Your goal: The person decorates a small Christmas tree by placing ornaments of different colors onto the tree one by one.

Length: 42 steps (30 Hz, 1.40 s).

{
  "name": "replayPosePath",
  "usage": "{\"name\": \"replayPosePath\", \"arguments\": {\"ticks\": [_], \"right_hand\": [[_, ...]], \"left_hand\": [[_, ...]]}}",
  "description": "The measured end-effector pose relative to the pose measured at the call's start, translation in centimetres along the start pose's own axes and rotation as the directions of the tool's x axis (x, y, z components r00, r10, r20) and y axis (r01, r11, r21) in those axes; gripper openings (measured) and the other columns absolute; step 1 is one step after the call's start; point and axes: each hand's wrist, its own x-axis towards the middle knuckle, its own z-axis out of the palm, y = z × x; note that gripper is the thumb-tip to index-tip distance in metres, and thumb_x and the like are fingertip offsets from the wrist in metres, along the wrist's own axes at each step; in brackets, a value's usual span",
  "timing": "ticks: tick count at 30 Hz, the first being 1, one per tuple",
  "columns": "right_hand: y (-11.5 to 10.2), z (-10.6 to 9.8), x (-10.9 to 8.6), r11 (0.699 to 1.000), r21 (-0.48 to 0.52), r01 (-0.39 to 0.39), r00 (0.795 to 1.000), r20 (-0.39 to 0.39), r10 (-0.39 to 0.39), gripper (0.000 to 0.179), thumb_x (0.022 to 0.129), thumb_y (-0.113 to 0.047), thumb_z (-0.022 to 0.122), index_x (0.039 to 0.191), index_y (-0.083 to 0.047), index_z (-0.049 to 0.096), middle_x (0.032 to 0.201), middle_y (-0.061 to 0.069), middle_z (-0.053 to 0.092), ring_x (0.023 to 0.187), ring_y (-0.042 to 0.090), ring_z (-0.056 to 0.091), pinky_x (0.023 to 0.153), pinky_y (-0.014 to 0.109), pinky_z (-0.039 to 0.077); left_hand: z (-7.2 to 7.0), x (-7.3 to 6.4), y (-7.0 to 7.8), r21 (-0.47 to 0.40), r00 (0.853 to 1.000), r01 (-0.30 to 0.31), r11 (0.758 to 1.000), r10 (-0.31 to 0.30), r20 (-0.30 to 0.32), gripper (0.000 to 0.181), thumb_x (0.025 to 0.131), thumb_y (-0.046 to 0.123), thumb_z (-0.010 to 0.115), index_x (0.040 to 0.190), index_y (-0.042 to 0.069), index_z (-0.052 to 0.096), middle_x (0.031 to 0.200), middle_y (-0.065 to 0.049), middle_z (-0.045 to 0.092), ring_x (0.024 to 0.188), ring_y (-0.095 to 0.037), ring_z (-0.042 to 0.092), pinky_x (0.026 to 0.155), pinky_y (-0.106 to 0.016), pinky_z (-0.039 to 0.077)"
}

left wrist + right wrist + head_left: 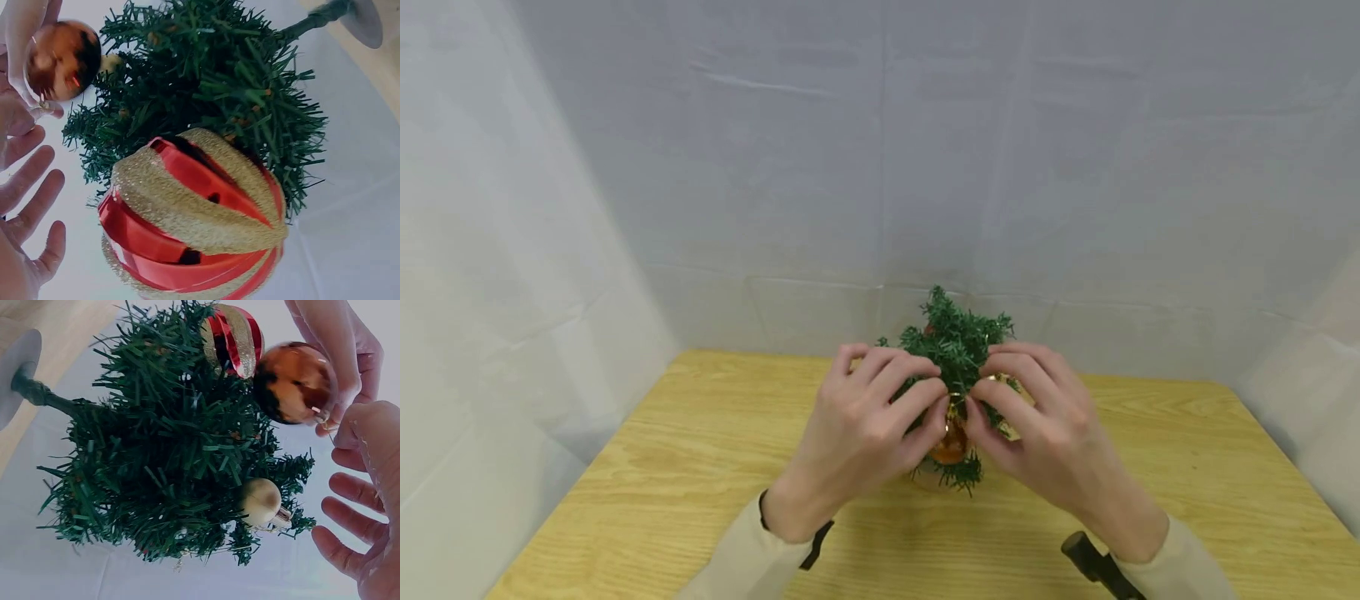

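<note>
A small artificial Christmas tree (pixel 953 346) stands between both hands on the table. At its front hangs a shiny copper-orange ball ornament (pixel 295 382), with a thin gold hanging string at its cap. My left hand (pixel 868 412) pinches the string with thumb and index finger just left of the ball's top. From the other side my right hand (pixel 1048 425) pinches the same string, fingertips close to the left ones. In the right wrist view, its other fingers are spread beside the branches. A red ball with gold glitter stripes (pixel 194 212) sits on the tree's left side.
A gold ball (pixel 261 501) hangs on the tree's right side. The tree's round grey base (pixel 19 378) sits on the wooden table (pixel 685 467). White sheeting (pixel 820 167) encloses the table at the back and sides. Black straps (pixel 1090 558) circle the wrists.
</note>
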Motion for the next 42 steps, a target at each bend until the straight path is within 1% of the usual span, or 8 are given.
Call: {"name": "replayPosePath", "arguments": {"ticks": [7, 12, 19, 24, 28, 31, 36, 42], "right_hand": [[0.6, 0.0, 0.6, 0.998, -0.008, -0.065, 0.998, 0.018, 0.065, 0.031, 0.102, -0.022, 0.054, 0.082, -0.005, 0.071, 0.102, 0.019, 0.068, 0.101, 0.039, 0.063, 0.088, 0.049, 0.055], [0.8, 0.1, 1.0, 0.994, -0.011, -0.105, 0.994, 0.022, 0.105, 0.030, 0.100, -0.019, 0.053, 0.080, -0.005, 0.070, 0.102, 0.019, 0.066, 0.097, 0.039, 0.061, 0.085, 0.051, 0.053], [1.1, 0.2, 1.4, 0.991, -0.016, -0.134, 0.989, 0.055, 0.134, 0.021, 0.093, -0.015, 0.057, 0.082, -0.002, 0.070, 0.104, 0.021, 0.065, 0.098, 0.041, 0.059, 0.085, 0.051, 0.051], [1.2, -0.1, 1.5, 0.985, -0.060, -0.164, 0.975, 0.139, 0.171, 0.016, 0.092, -0.013, 0.061, 0.084, -0.004, 0.071, 0.110, 0.021, 0.064, 0.104, 0.041, 0.057, 0.088, 0.051, 0.051], [1.1, -0.2, 1.6, 0.979, -0.101, -0.175, 0.962, 0.193, 0.192, 0.015, 0.092, -0.013, 0.063, 0.085, -0.005, 0.073, 0.114, 0.021, 0.064, 0.108, 0.042, 0.057, 0.093, 0.052, 0.051], [1.1, -0.2, 1.8, 0.979, -0.112, -0.171, 0.963, 0.190, 0.190, 0.013, 0.091, -0.012, 0.065, 0.084, -0.004, 0.073, 0.114, 0.021, 0.064, 0.108, 0.042, 0.057, 0.093, 0.053, 0.050], [1.1, -0.1, 2.0, 0.978, -0.146, -0.151, 0.967, 0.185, 0.177, 0.006, 0.086, -0.007, 0.071, 0.081, -0.005, 0.073, 0.112, 0.022, 0.064, 0.107, 0.043, 0.057, 0.090, 0.055, 0.050], [0.9, -0.1, 1.8, 0.979, -0.155, -0.135, 0.951, 0.256, 0.172, 0.005, 0.082, -0.008, 0.077, 0.080, -0.008, 0.073, 0.116, 0.023, 0.063, 0.111, 0.044, 0.057, 0.092, 0.055, 0.052]], "left_hand": [[-0.1, 0.9, -0.2, -0.004, 0.999, 0.029, 1.000, -0.029, 0.038, 0.015, 0.095, 0.021, 0.063, 0.090, 0.019, 0.077, 0.097, 0.002, 0.073, 0.090, -0.017, 0.068, 0.081, -0.040, 0.051], [0.2, 1.3, -0.3, -0.003, 0.992, 0.095, 0.995, -0.095, 0.083, 0.013, 0.096, 0.023, 0.065, 0.092, 0.019, 0.076, 0.100, 0.002, 0.074, 0.093, -0.018, 0.069, 0.082, -0.039, 0.049], [0.7, 1.7, -0.2, -0.044, 0.966, 0.241, 0.970, -0.235, 0.108, 0.011, 0.094, 0.021, 0.067, 0.089, 0.018, 0.076, 0.103, 0.001, 0.074, 0.094, -0.020, 0.068, 0.082, -0.040, 0.048], [0.9, 1.8, -0.2, -0.045, 0.948, 0.297, 0.954, -0.289, 0.136, 0.010, 0.093, 0.020, 0.068, 0.087, 0.019, 0.075, 0.106, 0.000, 0.072, 0.096, -0.023, 0.066, 0.084, -0.045, 0.048], [1.1, 1.9, -0.1, -0.057, 0.927, 0.344, 0.937, -0.329, 0.179, 0.009, 0.094, 0.021, 0.068, 0.086, 0.020, 0.074, 0.113, -0.001, 0.070, 0.097, -0.023, 0.064, 0.085, -0.047, 0.047], [1.2, 2.0, -0.1, -0.073, 0.914, 0.375, 0.924, -0.356, 0.194, 0.010, 0.094, 0.022, 0.068, 0.086, 0.020, 0.073, 0.117, -0.002, 0.068, 0.100, -0.024, 0.064, 0.084, -0.047, 0.047], [1.4, 2.2, -0.1, -0.068, 0.901, 0.401, 0.914, -0.379, 0.212, 0.010, 0.093, 0.022, 0.069, 0.085, 0.020, 0.074, 0.118, -0.003, 0.068, 0.103, -0.026, 0.064, 0.081, -0.046, 0.047], [1.2, 1.9, 0.2, -0.060, 0.879, 0.417, 0.907, -0.386, 0.279, 0.008, 0.093, 0.021, 0.070, 0.085, 0.021, 0.072, 0.117, -0.002, 0.067, 0.098, -0.025, 0.064, 0.080, -0.048, 0.050]]}}
